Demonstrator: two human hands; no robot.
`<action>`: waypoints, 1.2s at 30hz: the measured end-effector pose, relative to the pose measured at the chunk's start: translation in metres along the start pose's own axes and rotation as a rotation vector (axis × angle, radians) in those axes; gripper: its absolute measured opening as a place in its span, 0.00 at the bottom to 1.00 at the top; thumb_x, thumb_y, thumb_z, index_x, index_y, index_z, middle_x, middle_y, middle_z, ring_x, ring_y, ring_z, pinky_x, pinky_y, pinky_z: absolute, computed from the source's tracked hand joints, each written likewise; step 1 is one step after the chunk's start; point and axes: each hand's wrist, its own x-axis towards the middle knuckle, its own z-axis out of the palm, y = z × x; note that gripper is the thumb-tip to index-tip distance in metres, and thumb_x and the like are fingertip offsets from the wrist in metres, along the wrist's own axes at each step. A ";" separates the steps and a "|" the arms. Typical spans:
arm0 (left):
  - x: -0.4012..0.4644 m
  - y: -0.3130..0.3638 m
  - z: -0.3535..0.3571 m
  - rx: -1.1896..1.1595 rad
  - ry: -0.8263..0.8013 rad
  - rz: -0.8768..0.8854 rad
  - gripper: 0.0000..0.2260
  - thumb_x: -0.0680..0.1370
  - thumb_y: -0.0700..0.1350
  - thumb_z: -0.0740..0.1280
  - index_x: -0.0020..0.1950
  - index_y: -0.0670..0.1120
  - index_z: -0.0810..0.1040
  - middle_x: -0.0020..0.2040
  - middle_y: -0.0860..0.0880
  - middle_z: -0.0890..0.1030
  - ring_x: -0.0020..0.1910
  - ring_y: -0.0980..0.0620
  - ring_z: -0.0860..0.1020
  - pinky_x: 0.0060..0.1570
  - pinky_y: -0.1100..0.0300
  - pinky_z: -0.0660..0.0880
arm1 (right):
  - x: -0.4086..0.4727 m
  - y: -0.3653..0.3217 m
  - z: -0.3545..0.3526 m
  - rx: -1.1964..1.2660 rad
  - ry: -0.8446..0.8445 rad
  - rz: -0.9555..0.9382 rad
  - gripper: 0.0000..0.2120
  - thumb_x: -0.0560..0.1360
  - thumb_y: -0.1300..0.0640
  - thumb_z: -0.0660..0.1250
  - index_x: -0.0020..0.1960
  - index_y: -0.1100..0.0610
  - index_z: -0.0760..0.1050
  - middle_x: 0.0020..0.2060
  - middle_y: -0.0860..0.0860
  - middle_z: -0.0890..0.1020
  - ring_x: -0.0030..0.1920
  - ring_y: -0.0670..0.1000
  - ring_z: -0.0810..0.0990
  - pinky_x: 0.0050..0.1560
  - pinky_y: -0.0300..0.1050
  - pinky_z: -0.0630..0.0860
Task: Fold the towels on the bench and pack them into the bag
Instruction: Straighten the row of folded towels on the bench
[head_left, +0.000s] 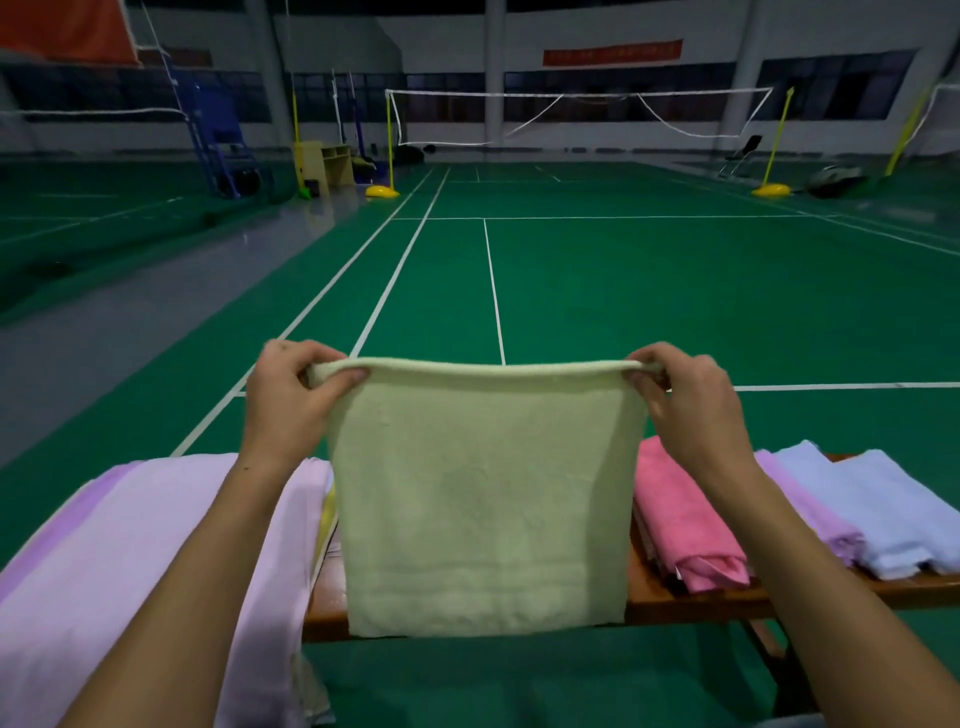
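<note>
Both hands hold a pale green towel (483, 493) up by its top corners over the bench (691, 597).

Left hand (291, 400) pinches the top left corner, thumb in front and fingers curled behind; right hand (685, 400) pinches the top right corner the same way. Top edge pulled taut between them, likely so the cloth hangs flat and square for the next fold. Its top edge looks doubled, so probably folded once already. Lower edge hangs just in front of the bench's near edge. Pink towel (680, 519) lies on the bench just right of it, then a lilac towel (810, 509) and a light blue towel (883, 509) farther right, apparently folded. Large pink-lilac cloth (156, 561) covers the left end. No bag in view; packing not started, by my read.
</note>
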 end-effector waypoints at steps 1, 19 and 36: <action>0.005 0.002 0.001 -0.069 0.032 -0.041 0.08 0.75 0.47 0.80 0.44 0.57 0.82 0.53 0.46 0.79 0.48 0.50 0.77 0.46 0.59 0.73 | 0.008 0.001 0.001 -0.008 0.028 0.014 0.05 0.80 0.53 0.70 0.55 0.51 0.83 0.47 0.56 0.83 0.50 0.62 0.78 0.51 0.53 0.74; -0.019 0.023 -0.036 -0.523 -0.044 -0.221 0.09 0.74 0.47 0.78 0.45 0.42 0.86 0.38 0.48 0.84 0.35 0.53 0.80 0.34 0.62 0.79 | -0.020 -0.028 -0.013 0.863 0.021 0.265 0.15 0.81 0.53 0.73 0.46 0.65 0.78 0.36 0.57 0.76 0.38 0.52 0.71 0.40 0.50 0.66; -0.024 -0.088 0.059 -0.438 -0.050 -0.560 0.09 0.74 0.44 0.80 0.49 0.40 0.88 0.38 0.43 0.84 0.31 0.52 0.77 0.24 0.63 0.71 | -0.030 0.037 0.120 0.284 -0.101 0.256 0.16 0.81 0.45 0.70 0.42 0.54 0.73 0.34 0.47 0.78 0.37 0.52 0.76 0.39 0.53 0.72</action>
